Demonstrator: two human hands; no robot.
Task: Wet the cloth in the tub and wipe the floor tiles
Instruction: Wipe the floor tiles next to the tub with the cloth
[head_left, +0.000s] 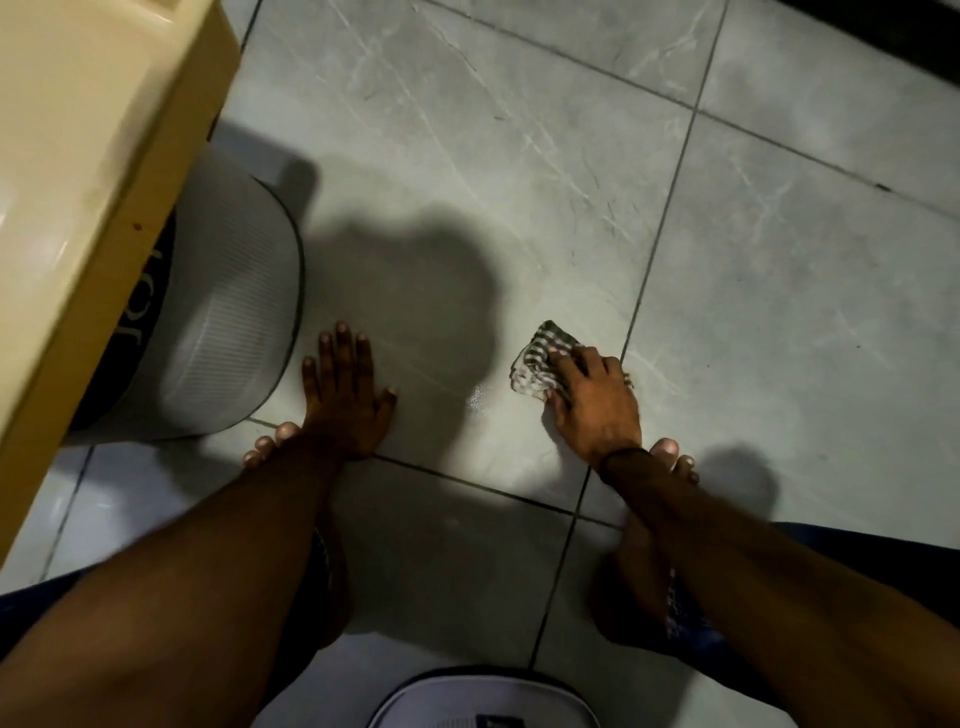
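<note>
— Nearest us, the white tub (478, 699). Left of the cloth (543, 361)?
— Our left hand (345, 387), fingers spread wide, flat on the floor tiles (519, 182).
— And the cloth?
— Bunched under our right hand (597, 400), fingers gripping it, beside a grout line.

Cloth (543, 364): striped dark/light, crumpled into a wad, flat on the floor tiles (519, 171), pinned under the right hand (592, 402), near a grout line. Tiles: grey, marble-veined, dark grout, small wet glint just left of the cloth. Tub (228, 312): pale grey, ribbed, rounded, on the floor at left, partly under a beige unit; water not discernible.
</note>
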